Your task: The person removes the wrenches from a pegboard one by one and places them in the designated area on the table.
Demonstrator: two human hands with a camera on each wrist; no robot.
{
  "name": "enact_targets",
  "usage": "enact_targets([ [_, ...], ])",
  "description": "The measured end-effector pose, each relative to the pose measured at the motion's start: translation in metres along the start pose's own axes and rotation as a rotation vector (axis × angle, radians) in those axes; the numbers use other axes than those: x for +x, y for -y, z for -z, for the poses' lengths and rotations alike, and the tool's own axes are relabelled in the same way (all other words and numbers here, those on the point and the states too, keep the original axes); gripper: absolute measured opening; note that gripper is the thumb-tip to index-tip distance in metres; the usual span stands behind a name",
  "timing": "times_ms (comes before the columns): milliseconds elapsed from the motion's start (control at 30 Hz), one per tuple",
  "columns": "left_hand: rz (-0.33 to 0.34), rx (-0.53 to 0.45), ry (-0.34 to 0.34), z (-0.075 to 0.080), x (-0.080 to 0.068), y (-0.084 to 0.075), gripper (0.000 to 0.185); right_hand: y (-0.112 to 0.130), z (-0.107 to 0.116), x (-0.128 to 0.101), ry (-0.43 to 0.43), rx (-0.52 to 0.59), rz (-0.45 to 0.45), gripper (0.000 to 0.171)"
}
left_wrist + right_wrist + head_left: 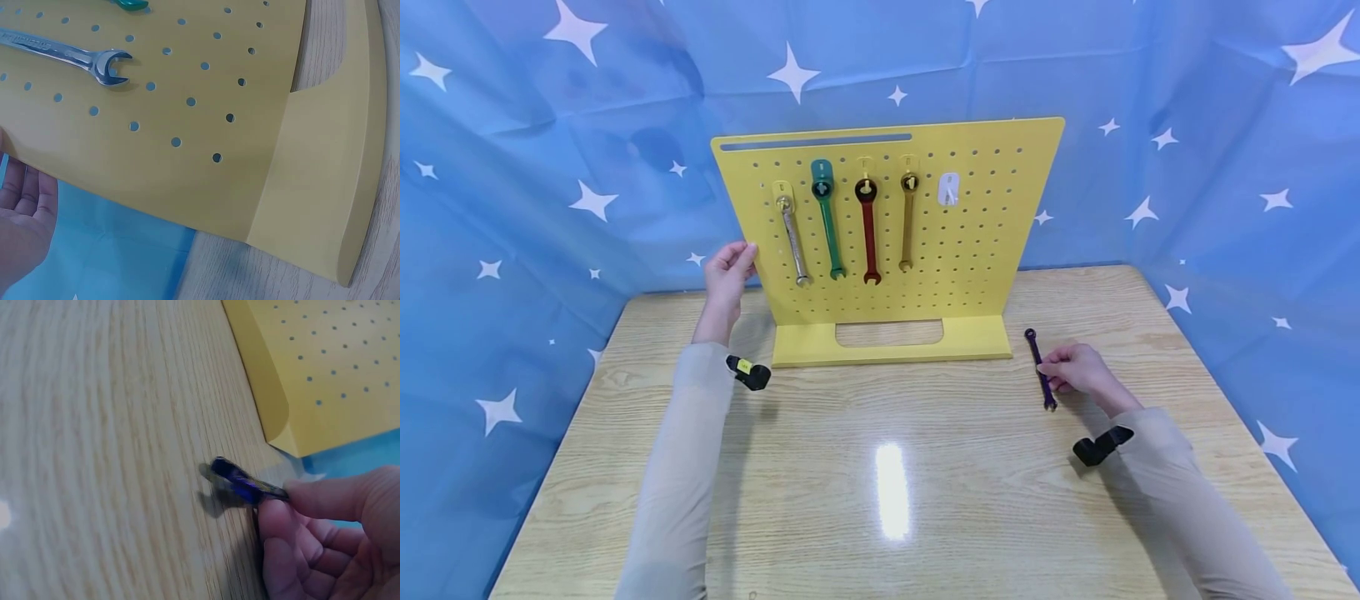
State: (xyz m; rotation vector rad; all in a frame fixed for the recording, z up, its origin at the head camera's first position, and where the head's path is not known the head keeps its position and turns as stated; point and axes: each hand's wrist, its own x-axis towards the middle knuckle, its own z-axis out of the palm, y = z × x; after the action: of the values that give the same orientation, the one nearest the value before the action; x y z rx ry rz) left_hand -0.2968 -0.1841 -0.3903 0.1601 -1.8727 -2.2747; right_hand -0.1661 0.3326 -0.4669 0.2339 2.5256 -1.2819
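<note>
A yellow pegboard (pixel 970 250) stands upright on its base on the table. My left hand (pixel 730 265) grips its left edge, thumb in front and fingers behind; in the left wrist view those fingers (pixel 28 194) show below the edge. My right hand (pixel 1075 368) pinches a dark purple wrench (pixel 1039 367) by its middle, to the right of the base. The right wrist view shows the purple wrench (pixel 240 481) between thumb and fingers, close over the wood. On the board hang a silver wrench (pixel 793 242), a green wrench (pixel 830 229), a red wrench (pixel 869 233) and a gold wrench (pixel 907 225).
A white hook (pixel 948 190) on the board, right of the gold wrench, bears nothing. The wooden table (pixel 820 467) spreads out before the board, with a bright light reflection on it. A blue curtain with white stars (pixel 880 58) hangs behind and at both sides.
</note>
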Motion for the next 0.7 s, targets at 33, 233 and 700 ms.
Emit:
enact_targets([
  [33,0.001,0.001,0.000,-0.0002,-0.0001,-0.0001,0.011,0.0002,-0.0001,0.0004,0.000,-0.005,-0.007,0.022],
  [233,0.008,0.004,-0.006,-0.0006,-0.0002,-0.0007,0.009,0.0033,-0.0012,0.0017,-0.013,-0.028,-0.054,0.018],
  [700,0.017,0.025,-0.008,-0.0001,0.0005,-0.0012,0.009,0.0025,0.0000,-0.0059,-0.076,0.018,-0.019,0.024],
])
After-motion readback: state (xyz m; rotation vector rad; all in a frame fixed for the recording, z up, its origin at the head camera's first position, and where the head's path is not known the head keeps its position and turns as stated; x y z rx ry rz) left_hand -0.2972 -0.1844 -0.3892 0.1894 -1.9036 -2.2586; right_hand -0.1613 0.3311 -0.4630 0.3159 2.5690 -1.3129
